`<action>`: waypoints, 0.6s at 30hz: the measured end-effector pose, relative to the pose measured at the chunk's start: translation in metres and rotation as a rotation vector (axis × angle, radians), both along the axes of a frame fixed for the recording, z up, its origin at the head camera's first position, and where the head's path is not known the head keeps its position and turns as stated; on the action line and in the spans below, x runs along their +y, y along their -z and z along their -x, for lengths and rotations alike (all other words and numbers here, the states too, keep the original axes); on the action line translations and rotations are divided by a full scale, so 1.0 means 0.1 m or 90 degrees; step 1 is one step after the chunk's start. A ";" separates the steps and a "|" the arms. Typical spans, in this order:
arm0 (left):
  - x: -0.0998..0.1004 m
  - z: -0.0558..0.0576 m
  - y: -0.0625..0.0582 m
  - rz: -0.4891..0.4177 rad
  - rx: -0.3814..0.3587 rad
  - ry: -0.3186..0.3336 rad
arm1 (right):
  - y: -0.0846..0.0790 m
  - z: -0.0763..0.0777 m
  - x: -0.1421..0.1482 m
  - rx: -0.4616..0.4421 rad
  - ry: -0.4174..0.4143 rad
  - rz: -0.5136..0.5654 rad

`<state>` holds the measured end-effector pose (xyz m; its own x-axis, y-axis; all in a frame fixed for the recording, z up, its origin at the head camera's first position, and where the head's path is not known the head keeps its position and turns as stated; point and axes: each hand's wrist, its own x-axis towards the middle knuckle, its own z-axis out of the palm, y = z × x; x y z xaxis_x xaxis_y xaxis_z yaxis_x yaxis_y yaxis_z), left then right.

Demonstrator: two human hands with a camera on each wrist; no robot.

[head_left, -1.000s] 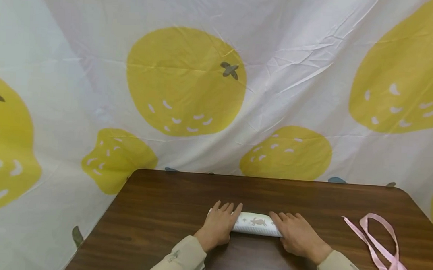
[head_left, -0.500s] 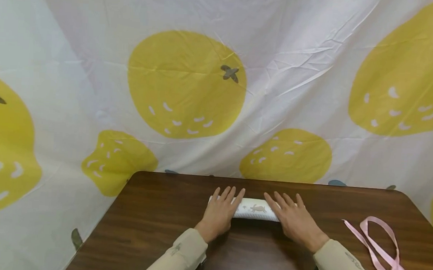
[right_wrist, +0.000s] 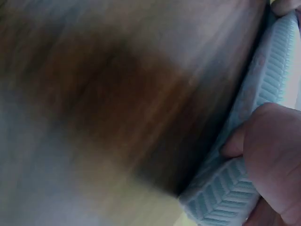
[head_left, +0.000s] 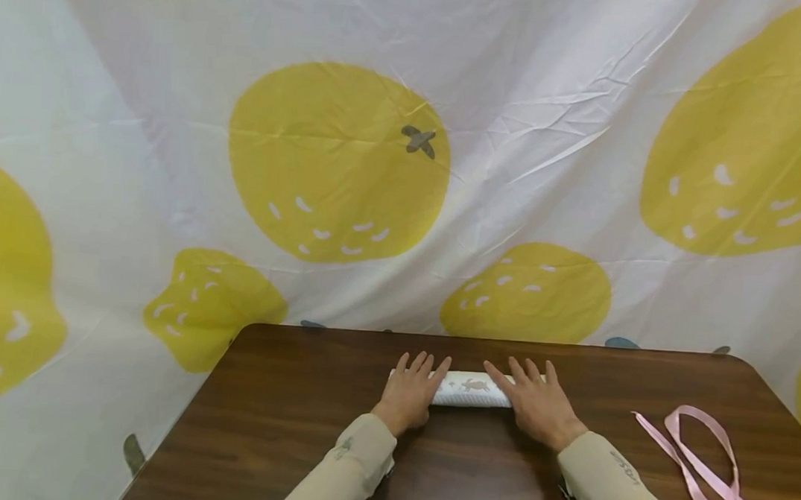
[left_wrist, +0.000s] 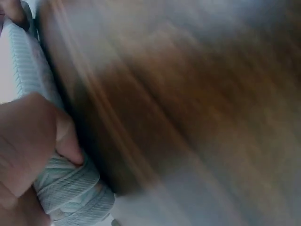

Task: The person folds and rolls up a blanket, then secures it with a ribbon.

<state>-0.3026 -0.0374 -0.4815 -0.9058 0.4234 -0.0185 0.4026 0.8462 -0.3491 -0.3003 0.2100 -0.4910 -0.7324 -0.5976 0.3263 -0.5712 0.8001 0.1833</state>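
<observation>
A white rolled-up towel (head_left: pixel 473 388) with a brown rabbit print lies crosswise on the dark wooden table. My left hand (head_left: pixel 407 394) rests over its left part, fingers spread and pointing to the far side. Over the right part lies my right hand (head_left: pixel 537 405), its fingers also extended. Layered, ribbed cloth shows at the towel's end (left_wrist: pixel 77 193) in the left wrist view, with the thumb against its near side. In the right wrist view the thumb likewise touches the ribbed towel (right_wrist: pixel 221 197). Both hands hide much of the roll's ends from the head view.
A looped pink ribbon (head_left: pixel 706 472) lies on the right side of the wooden table (head_left: pixel 285 424). Behind the far table edge hangs a white curtain (head_left: pixel 345 292) printed with yellow fruit.
The towel has shifted away from me toward the far edge under both hands. My fingers have straightened and spread. Lately the right hand has moved slightly left. The ribbon stays put.
</observation>
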 end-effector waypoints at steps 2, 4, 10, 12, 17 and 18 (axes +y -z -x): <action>0.01 0.01 0.00 -0.010 -0.032 -0.009 | 0.00 0.01 0.00 -0.074 0.012 0.023; 0.01 0.02 -0.01 -0.029 -0.056 -0.014 | 0.00 0.02 0.00 -0.142 0.026 0.032; 0.02 0.01 -0.05 -0.143 -0.148 -0.035 | -0.03 0.01 0.01 -0.250 0.036 0.077; 0.02 0.01 -0.05 -0.178 -0.164 -0.040 | -0.02 0.00 0.01 -0.255 0.032 0.089; 0.01 0.02 0.00 -0.220 -0.167 -0.046 | 0.03 -0.04 -0.01 -0.227 0.027 0.097; 0.01 0.03 0.01 -0.218 -0.165 -0.047 | 0.04 -0.05 -0.01 -0.220 0.027 0.100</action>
